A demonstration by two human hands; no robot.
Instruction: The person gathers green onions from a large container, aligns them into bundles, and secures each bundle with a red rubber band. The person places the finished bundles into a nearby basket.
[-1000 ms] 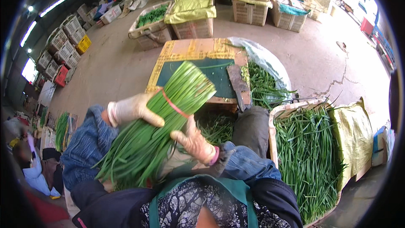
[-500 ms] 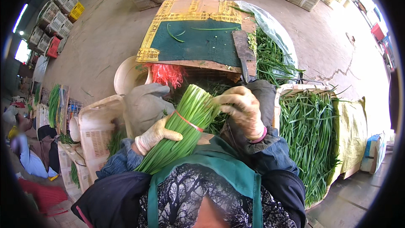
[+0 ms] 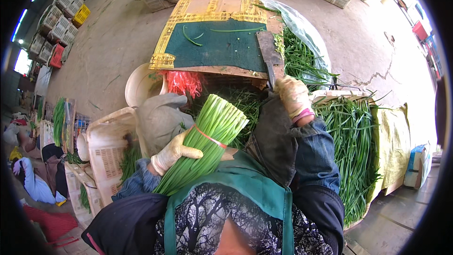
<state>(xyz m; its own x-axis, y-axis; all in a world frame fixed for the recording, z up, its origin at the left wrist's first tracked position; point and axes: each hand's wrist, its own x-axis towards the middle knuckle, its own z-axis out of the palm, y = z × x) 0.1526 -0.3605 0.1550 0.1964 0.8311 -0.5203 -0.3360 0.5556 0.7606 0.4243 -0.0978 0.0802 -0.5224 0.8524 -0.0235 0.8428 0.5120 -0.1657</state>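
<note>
Green chives tied with a red band form a bundle [image 3: 204, 144] that slants across the person's lap, cut ends up toward the bench [image 3: 214, 42]. The left hand [image 3: 173, 153], in a pale glove, has its grip closed around the bundle's middle, fingers wrapped over the stalks just below the band. The right hand [image 3: 292, 95], gloved too, closes its grip on the handle of a cleaver [image 3: 270, 56], whose blade lies flat on the green mat at the bench's right edge, beside loose chives [image 3: 351, 141] heaped in a crate.
</note>
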